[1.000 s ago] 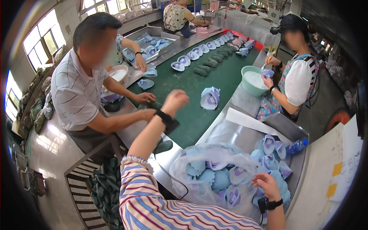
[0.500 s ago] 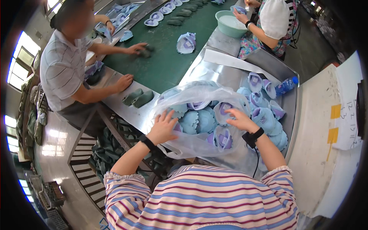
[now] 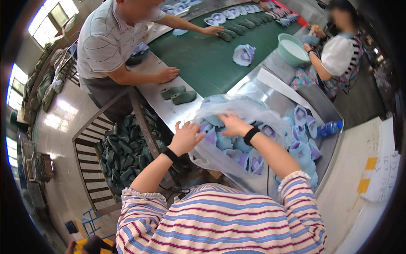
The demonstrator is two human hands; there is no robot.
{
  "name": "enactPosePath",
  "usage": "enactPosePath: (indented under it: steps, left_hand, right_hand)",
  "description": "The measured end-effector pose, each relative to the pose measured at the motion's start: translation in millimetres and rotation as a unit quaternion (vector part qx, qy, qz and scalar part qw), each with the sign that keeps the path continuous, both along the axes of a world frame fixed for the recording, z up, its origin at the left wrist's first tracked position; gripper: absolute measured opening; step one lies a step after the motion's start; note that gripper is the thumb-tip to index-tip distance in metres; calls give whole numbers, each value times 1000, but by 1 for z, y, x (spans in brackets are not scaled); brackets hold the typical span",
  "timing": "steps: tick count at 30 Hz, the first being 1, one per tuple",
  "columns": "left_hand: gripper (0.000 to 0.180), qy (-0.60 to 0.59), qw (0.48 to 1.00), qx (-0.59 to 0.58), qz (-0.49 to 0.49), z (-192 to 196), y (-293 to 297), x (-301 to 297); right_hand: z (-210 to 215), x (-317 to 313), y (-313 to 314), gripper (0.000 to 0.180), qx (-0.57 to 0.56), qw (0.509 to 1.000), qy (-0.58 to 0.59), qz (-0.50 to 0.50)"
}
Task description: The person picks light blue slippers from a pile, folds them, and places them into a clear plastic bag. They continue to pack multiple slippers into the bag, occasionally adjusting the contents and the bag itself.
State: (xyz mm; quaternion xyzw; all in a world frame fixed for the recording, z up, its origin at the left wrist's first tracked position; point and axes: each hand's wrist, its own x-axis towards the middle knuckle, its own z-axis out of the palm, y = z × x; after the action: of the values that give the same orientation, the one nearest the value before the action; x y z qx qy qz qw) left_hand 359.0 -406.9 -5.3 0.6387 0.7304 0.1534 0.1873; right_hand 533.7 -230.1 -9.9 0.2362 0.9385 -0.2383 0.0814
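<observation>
A clear plastic bag (image 3: 275,113) lies gaping on the metal table in front of me, filled with pale blue and purple fabric shoe uppers (image 3: 233,144). At its left rim is my left hand (image 3: 186,137), fingers spread and holding nothing I can see. Inside the mouth, my right hand (image 3: 233,125) reaches over the uppers toward the left, fingers stretched out; whether its fingertips touch a piece is unclear. More loose uppers (image 3: 299,148) are heaped along the bag's right side. Two dark green shoe lasts (image 3: 184,97) rest on the metal ledge beyond my left hand.
A green conveyor belt (image 3: 198,63) carries rows of lasts and uppers. At left, a co-worker's hand (image 3: 213,31) touches a last. Another person sits by a green basin (image 3: 292,50). A slatted crate (image 3: 91,180) holds many lasts. A blue bottle (image 3: 330,128) lies at right.
My right hand has moved left across the bag's mouth, nearer my left hand. The view has shifted left. The left co-worker's hand has moved to the row of lasts.
</observation>
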Motion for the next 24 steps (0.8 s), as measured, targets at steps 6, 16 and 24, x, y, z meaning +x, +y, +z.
enactPosePath:
  steps: [6,16,24]
  left_hand:
    - [53,230,963,-72,122,-17,-3,-13]
    - [101,-154,978,-42,138,-77,21,21]
    - [86,-235,968,56,65,-58,41,55]
  right_hand:
    - [-23,-59,-2,82,58,998,-33,4]
    - [-69,-14,53,64,195,951,129,204]
    - [75,85,-28,59,6,989,113,92]
